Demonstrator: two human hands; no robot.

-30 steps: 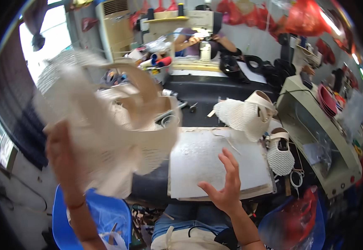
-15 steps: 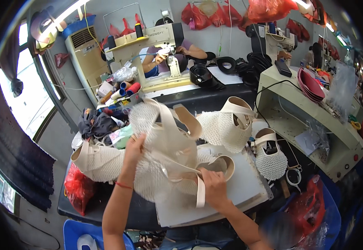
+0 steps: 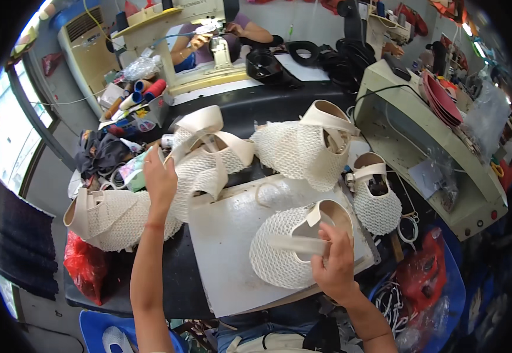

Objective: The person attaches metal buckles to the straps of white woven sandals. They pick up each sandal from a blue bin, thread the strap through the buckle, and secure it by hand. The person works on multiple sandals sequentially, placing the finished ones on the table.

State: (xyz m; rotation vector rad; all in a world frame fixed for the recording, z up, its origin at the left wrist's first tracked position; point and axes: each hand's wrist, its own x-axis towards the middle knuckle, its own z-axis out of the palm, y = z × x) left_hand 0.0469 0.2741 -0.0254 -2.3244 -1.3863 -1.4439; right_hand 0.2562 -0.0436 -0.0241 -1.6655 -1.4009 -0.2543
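Note:
A cream woven-mesh shoe upper (image 3: 273, 259) with a smooth heel band lies on the pale work board, nearest to me. My right hand (image 3: 335, 265) is closed on its strap (image 3: 297, 244), which is blurred by motion. At the left, behind the board, several similar uppers (image 3: 200, 170) lie heaped together. Beside that heap is my left hand (image 3: 160, 182), thumb and fingers closed around a pale edge of an upper; the grip is partly hidden. Another stack of uppers (image 3: 291, 147) rests at the board's far edge.
More uppers lie at the left (image 3: 115, 220) and right (image 3: 378, 203) of the board (image 3: 226, 259). A machine housing (image 3: 409, 135) stands at the right. Across the table a person works at a sewing machine (image 3: 220, 53). Blue bins (image 3: 453, 288) flank me below.
The bundle of uppers that both hands held up is now down at the far left. One upper lies uncovered on the board, its strap in my right hand. The view has shifted.

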